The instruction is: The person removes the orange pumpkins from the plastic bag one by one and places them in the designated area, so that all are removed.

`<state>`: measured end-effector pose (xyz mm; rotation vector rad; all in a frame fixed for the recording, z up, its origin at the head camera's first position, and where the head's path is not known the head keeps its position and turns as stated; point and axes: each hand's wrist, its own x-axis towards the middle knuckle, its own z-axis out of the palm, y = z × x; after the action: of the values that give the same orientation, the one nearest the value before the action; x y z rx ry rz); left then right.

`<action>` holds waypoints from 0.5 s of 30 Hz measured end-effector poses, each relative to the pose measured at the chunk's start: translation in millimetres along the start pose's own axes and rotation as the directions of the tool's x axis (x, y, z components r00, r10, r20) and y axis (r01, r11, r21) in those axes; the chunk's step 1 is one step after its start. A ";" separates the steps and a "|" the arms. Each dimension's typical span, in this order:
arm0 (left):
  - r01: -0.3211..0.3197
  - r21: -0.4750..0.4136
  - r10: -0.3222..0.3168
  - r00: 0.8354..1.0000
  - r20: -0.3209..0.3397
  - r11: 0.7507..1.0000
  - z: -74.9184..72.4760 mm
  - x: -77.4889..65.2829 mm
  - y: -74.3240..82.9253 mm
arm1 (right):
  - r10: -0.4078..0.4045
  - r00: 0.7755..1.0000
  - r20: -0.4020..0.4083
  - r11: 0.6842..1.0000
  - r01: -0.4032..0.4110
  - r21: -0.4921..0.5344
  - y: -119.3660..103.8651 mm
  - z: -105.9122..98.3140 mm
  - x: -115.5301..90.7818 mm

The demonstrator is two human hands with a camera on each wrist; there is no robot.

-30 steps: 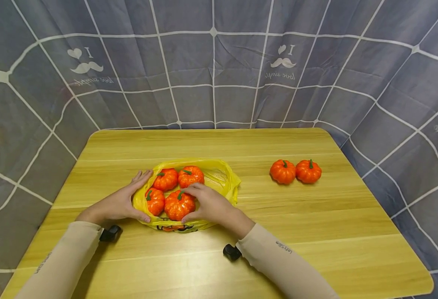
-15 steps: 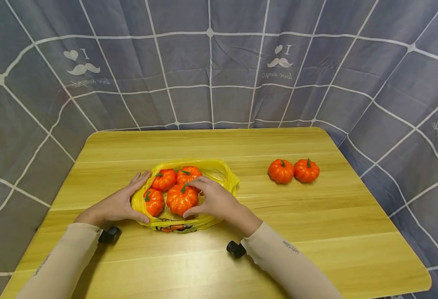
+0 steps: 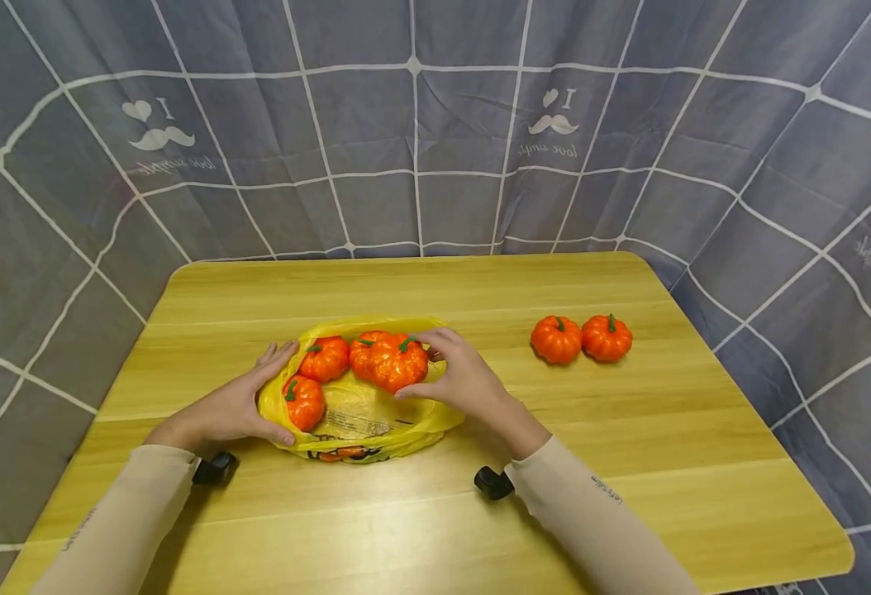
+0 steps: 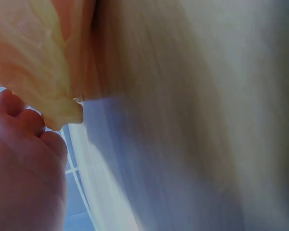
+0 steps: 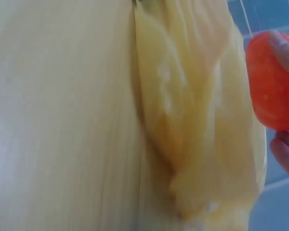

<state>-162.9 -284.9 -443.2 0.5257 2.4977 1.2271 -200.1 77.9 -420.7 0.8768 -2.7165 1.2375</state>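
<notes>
In the head view a yellow plastic bag (image 3: pixel 361 426) lies with its mouth spread on the table. My left hand (image 3: pixel 238 405) holds its left side, thumb near the front rim and fingers toward the back; in the left wrist view the fingers meet the yellow film. Inside sit small orange pumpkins: one at the front left (image 3: pixel 304 403), one behind it (image 3: pixel 326 359), and one (image 3: pixel 361 351) partly hidden. My right hand (image 3: pixel 465 372) grips another orange pumpkin (image 3: pixel 400 364) between thumb and fingers, raised over the bag's right part. The right wrist view shows this pumpkin (image 5: pixel 269 86) above the bag's rim.
Two more orange pumpkins, a left one (image 3: pixel 556 340) and a right one (image 3: pixel 606 338), stand side by side on the wooden table (image 3: pixel 406 529) to the right. A grey curtain (image 3: pixel 361 124) with white lines surrounds the table's back and sides.
My right hand has lifted the gripped pumpkin from the bag's front and carried it right and away from me, baring the printed bag there. My left hand stays at the bag's left side.
</notes>
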 end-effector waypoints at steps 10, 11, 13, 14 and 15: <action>-0.009 0.014 0.009 1.000 -0.003 1.000 -1.2 -2.0 -0.1 | 0.132 0.958 -0.254 0.989 -0.145 -0.032 55.0 -32.3 -13.8; -0.010 0.014 0.010 1.000 -0.002 1.000 -1.3 -1.8 0.0 | 0.147 0.951 -0.272 0.985 -0.166 -0.045 60.2 -34.7 -15.1; -0.016 0.005 0.016 1.000 -0.001 1.000 -1.5 -1.5 0.1 | 0.172 0.937 -0.303 0.977 -0.201 -0.066 68.7 -39.5 -18.1; -0.020 0.000 0.020 1.000 0.001 1.000 -1.7 -1.3 0.2 | 0.185 0.932 -0.313 0.973 -0.217 -0.072 72.1 -41.7 -19.4; -0.024 -0.001 0.024 1.000 0.003 1.000 -1.8 -1.0 0.0 | 0.197 0.926 -0.323 0.970 -0.232 -0.074 75.3 -43.6 -20.7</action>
<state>-162.8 -286.6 -442.1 0.5582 2.4958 1.2351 -229.3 158.0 -447.7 0.3400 -2.6386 1.1295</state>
